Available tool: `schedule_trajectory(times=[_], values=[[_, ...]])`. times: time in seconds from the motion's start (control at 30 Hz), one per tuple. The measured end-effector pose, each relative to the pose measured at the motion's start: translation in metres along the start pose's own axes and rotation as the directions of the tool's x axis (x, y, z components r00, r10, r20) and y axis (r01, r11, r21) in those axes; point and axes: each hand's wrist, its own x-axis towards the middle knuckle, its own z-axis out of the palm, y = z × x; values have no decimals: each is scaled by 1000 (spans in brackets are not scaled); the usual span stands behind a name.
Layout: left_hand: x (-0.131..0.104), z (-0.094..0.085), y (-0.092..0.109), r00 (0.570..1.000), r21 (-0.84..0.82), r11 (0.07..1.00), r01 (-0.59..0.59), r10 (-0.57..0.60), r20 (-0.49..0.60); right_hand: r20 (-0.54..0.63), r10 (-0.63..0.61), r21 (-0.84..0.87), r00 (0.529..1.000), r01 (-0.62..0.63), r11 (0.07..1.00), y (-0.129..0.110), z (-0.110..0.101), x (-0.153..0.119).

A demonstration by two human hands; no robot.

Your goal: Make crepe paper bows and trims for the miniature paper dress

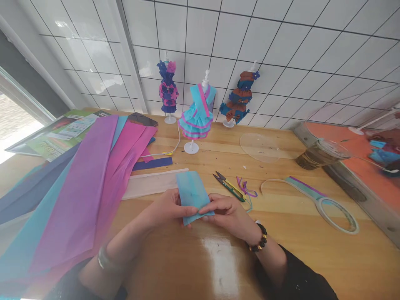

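A light blue folded sheet (193, 189) is held in both hands above the wooden table. My left hand (168, 208) grips its left edge, thumb on top and fingers underneath. At the lower right corner my right hand (226, 214) pinches the sheet between thumb and fingers, close to my left thumb. Beyond the hands stands a small dress form in a turquoise dress with pink and purple trim (196, 114). Green-and-yellow thread snips (229, 186) lie right of the sheet, beside purple and blue scraps (246, 187). A pale strip (153, 183) lies behind my left hand.
Long purple, pink and blue sheets (78, 183) cover the left side. Two more dressed forms (168, 89) (239, 100) stand near the tiled wall. A tape roll (351, 223), a clear disc (259, 147) and a drink cup (321, 154) are on the right.
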Motion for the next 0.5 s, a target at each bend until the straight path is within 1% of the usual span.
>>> schedule_trajectory(times=[0.27,0.4,0.5], values=[[-1,1,-2,1000,-16,1000,3,-3,-20,45,7,95,999,-12,995,0,-4,0],[-1,1,-2,1000,-27,1000,-2,2,-24,35,7,86,999,-10,996,2,-6,0],[-1,1,0,999,-30,1000,4,-5,-32,11,2,46,1000,-2,999,2,-6,1]])
